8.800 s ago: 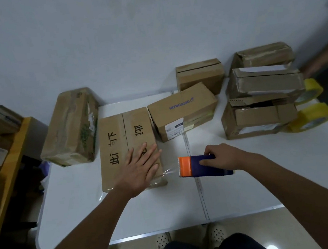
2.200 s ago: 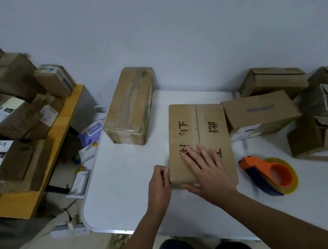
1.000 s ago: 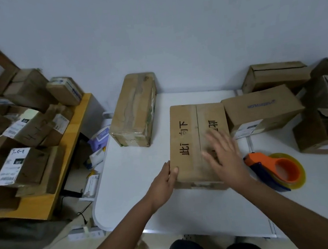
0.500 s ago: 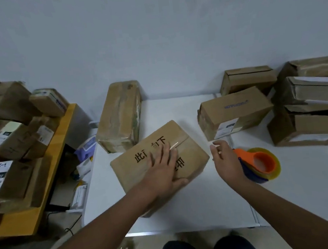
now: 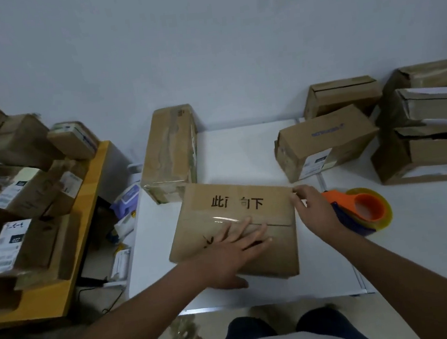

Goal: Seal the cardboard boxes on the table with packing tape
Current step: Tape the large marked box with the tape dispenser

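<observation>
At nine o'clock, off the table, a yellow shelf (image 5: 68, 259) carries a heap of labelled parcels (image 5: 21, 192). Between shelf and table, small packets (image 5: 126, 205) lie on the floor.

On the white table (image 5: 242, 150), at about eleven o'clock from the centre, a long taped box (image 5: 170, 150) lies with its far end toward the wall. Its near end sits just beside the far left corner of the flat box (image 5: 237, 223) printed with black characters, which lies at the middle of the table near the front edge. A strip of clear tape (image 5: 222, 219) shines along the seam across its top.

The left hand (image 5: 232, 254) lies flat on the near half of this box, fingers straight and spread, pressing down; it grips nothing. The right hand (image 5: 313, 209) is at the box's right edge, at three o'clock, its fingertips pinching the far right corner.

Just right of that hand, the orange and blue tape dispenser (image 5: 360, 209) rests on the table, partly hidden by the wrist.

At one o'clock a box with a blue logo (image 5: 325, 141) sits, with a smaller box (image 5: 342, 97) behind it against the wall. At two o'clock, at the right edge, stands a stack of open boxes (image 5: 431, 123).
</observation>
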Motion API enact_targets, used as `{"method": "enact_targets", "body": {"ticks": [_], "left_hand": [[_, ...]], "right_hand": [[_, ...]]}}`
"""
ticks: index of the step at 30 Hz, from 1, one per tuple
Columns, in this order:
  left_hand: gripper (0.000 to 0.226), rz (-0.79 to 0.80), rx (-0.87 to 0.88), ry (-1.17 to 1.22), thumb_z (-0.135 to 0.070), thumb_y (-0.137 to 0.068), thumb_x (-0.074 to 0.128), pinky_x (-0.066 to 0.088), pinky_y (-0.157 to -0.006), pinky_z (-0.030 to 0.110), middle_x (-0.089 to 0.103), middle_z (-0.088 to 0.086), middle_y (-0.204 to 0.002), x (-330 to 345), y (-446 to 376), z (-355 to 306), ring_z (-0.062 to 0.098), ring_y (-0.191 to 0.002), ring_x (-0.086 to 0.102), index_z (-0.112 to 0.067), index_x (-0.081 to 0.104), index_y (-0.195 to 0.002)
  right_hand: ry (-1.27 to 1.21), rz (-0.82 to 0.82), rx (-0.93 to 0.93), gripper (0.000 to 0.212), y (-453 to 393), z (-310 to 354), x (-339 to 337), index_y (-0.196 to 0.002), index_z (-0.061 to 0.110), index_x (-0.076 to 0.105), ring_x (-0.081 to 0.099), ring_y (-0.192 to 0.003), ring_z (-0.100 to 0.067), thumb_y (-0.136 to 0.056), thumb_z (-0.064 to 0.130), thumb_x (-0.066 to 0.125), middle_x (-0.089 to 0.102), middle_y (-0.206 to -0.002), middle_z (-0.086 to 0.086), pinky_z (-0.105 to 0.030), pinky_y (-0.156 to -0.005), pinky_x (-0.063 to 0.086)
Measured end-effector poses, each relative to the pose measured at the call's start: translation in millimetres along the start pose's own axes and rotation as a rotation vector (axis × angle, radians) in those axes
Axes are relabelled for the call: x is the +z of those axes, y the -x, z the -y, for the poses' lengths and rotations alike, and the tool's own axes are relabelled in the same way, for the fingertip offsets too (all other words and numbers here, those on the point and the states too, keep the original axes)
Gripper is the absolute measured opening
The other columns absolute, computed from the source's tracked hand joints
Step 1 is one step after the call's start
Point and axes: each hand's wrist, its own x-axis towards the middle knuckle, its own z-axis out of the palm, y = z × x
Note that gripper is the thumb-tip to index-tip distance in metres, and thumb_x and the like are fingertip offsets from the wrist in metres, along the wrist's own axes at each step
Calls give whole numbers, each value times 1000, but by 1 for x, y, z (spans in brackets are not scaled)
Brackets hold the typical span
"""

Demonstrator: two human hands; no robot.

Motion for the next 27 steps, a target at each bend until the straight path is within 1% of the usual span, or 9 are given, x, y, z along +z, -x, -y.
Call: {"method": "enact_targets", "body": {"ticks": [3, 7, 11, 13, 15, 18, 22, 25, 27], "left_hand": [[95, -19, 129, -24, -19, -89, 67, -13, -119, 52, -19, -11, -164, 1, -16, -15, 21, -148, -28, -36, 3, -157], [90, 44, 233, 3, 0, -84, 63, -11, -118, 47, -8, -15, -165, -31, -39, -8, 16, -151, -18, -36, 20, -155], [87, -19, 102, 24, 9, -82, 56, 0, -122, 49, 4, -18, -165, -53, -40, 33, 17, -153, -4, -34, 27, -152], [71, -106, -42, 112, -3, -90, 54, 7, -122, 49, 14, -16, -164, -51, -39, 39, 17, -153, 4, -30, 30, -151], [53, -170, -166, 206, -29, -101, 47, 5, -121, 53, 14, -13, -164, -42, -37, 31, 17, -153, 3, -30, 29, -151], [69, -165, -193, 146, -63, -97, 38, -9, -116, 65, -7, -13, -166, -19, -34, 20, 18, -152, -16, -40, 10, -156], [77, -275, -245, 62, -70, -92, 20, -14, -115, 62, -25, -16, -161, 1, -39, 21, 14, -148, -27, -39, -8, -156], [84, -329, -282, 16, -76, -86, 1, -16, -113, 60, -23, -13, -163, 8, -46, 16, 12, -149, -25, -33, -9, -157], [83, -351, -311, 18, -76, -87, 0, -15, -113, 60, -14, -11, -165, 13, -53, 14, 12, -150, -19, -33, -6, -158]], "right_hand": [[-60, -26, 57, 34, 17, -12, -12, -130, 14, 53, 53, -116, -16, -101, 31, 49, 54, -126, -2, -34, -98, 44], [-39, -5, 180, 30, 30, -22, -32, -117, 12, 61, 59, -105, -23, -101, 33, 47, 64, -111, -7, -40, -91, 48], [-127, -7, 214, 31, 46, -17, -29, -123, 12, 57, 57, -106, -18, -101, 32, 48, 62, -112, -2, -38, -91, 49], [-149, -2, 188, 31, 50, -8, -17, -126, 12, 57, 55, -103, -14, -102, 28, 47, 60, -110, 1, -25, -84, 45], [-148, 12, 153, 28, 53, 0, -6, -123, 11, 60, 55, -100, -12, -102, 25, 47, 61, -108, 0, -15, -75, 41], [-122, -10, 120, 28, 54, -14, -1, -121, 14, 63, 59, -103, -14, -101, 26, 48, 65, -112, -1, -24, -83, 44], [7, -87, 190, 28, 50, -48, -21, -125, 9, 60, 57, -105, -18, -100, 18, 50, 63, -116, -4, -27, -86, 42], [158, -127, 192, 27, 39, -67, -35, -121, 2, 57, 55, -99, -27, -96, 13, 55, 57, -113, -14, -36, -83, 46], [250, -92, 265, 34, 28, -82, -41, -121, 0, 53, 54, -99, -31, -92, 15, 61, 53, -114, -17, -42, -84, 49]]}}
